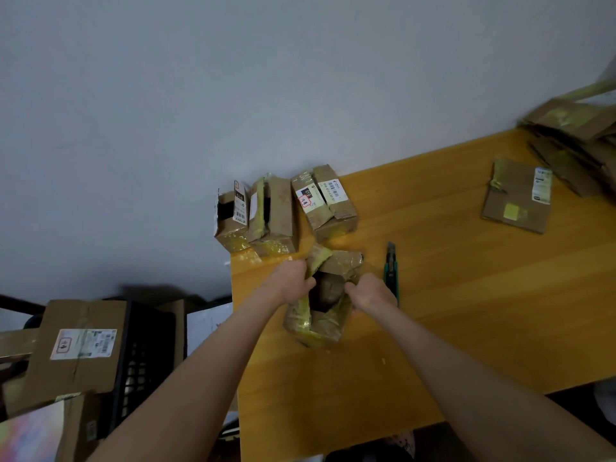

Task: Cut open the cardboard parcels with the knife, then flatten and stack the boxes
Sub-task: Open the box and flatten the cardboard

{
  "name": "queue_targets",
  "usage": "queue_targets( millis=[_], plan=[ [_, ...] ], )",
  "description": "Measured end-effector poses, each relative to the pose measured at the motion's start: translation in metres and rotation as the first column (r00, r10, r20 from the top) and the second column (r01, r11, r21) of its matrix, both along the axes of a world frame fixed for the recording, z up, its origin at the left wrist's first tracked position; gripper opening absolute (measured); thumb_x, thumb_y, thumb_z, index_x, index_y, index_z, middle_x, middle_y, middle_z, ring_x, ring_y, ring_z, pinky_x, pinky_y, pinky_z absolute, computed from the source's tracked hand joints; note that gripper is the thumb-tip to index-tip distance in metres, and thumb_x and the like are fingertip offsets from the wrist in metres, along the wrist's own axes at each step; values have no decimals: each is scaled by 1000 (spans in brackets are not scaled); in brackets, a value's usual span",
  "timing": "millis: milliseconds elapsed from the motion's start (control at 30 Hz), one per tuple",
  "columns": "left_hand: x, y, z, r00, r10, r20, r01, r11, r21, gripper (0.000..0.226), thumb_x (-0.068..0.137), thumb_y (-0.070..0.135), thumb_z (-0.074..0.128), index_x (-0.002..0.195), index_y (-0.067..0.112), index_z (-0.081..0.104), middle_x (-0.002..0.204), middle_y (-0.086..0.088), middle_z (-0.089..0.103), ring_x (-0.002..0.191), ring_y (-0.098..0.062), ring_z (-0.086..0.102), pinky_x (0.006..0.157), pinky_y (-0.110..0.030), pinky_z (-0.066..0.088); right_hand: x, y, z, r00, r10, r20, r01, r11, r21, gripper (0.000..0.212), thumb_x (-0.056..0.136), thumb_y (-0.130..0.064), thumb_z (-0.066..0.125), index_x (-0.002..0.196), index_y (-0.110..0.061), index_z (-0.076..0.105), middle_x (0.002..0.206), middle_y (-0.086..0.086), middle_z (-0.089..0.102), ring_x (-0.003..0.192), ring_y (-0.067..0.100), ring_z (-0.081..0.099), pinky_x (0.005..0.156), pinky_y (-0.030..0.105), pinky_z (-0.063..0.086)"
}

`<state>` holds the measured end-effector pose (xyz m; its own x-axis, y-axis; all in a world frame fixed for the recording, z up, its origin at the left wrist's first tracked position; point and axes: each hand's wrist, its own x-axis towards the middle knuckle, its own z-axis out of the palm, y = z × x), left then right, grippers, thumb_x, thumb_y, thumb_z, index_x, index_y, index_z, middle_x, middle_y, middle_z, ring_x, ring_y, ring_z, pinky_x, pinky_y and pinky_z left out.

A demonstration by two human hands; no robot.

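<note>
A small cardboard parcel wrapped in yellowish tape lies on the yellow table, its top slit open. My left hand grips its left flap and my right hand grips its right flap, holding the opening apart; a brown lump shows inside. The green utility knife lies on the table just right of my right hand. Three more taped parcels stand in a row at the table's far left edge, two with open tops. One flattened box lies alone at the right, near a stack of flattened boxes.
A grey wall rises behind the table. Left of the table, below its level, a large cardboard box with a label rests beside a black plastic crate. The table's left edge runs just beside my left forearm.
</note>
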<state>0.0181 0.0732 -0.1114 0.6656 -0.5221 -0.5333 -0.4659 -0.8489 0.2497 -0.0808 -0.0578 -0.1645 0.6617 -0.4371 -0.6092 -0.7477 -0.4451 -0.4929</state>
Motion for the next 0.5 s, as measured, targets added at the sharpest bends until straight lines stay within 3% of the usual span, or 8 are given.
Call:
queue_targets(
  millis=[100,233,333,433,500],
  plan=[
    [-2,4,0,1000,-2,11,2,1000,-20,13,98,20,45,94,8,49,88,-9,52,80,-24,50,67,-32,39,-1,1,1,1000,-9,8,9,1000,4,52,101,-32,40,57,-9,56,53,0,61,47,14,48,55,27,46],
    [-6,9,2,998,56,9,-55,992,-117,21,98,12,42,78,12,45,71,-2,47,73,-21,49,53,-25,31,-4,0,-3,999,-46,24,45,998,43,52,102,-32,40,57,-9,55,55,2,63,58,20,62,65,32,54],
    [-10,8,6,988,153,8,-150,974,-170,16,101,16,42,94,7,54,85,-9,56,81,-24,52,66,-29,39,-5,0,-4,998,-63,16,63,997,40,50,101,-35,41,60,-9,56,55,2,63,53,17,57,60,31,51],
    [-15,6,5,973,229,17,-223,961,-163,39,95,28,56,128,7,54,114,-12,63,103,-28,60,82,-35,49,-4,3,-3,996,-93,7,93,996,12,48,100,-38,43,64,-10,57,57,2,65,48,15,53,56,29,47],
    [-17,8,6,959,279,54,-266,948,-172,34,94,27,58,122,8,58,110,-10,64,104,-28,61,87,-38,52,-4,3,-6,995,-99,-6,99,995,4,48,100,-40,43,66,-10,58,59,2,65,50,16,54,57,29,47]
  ],
)
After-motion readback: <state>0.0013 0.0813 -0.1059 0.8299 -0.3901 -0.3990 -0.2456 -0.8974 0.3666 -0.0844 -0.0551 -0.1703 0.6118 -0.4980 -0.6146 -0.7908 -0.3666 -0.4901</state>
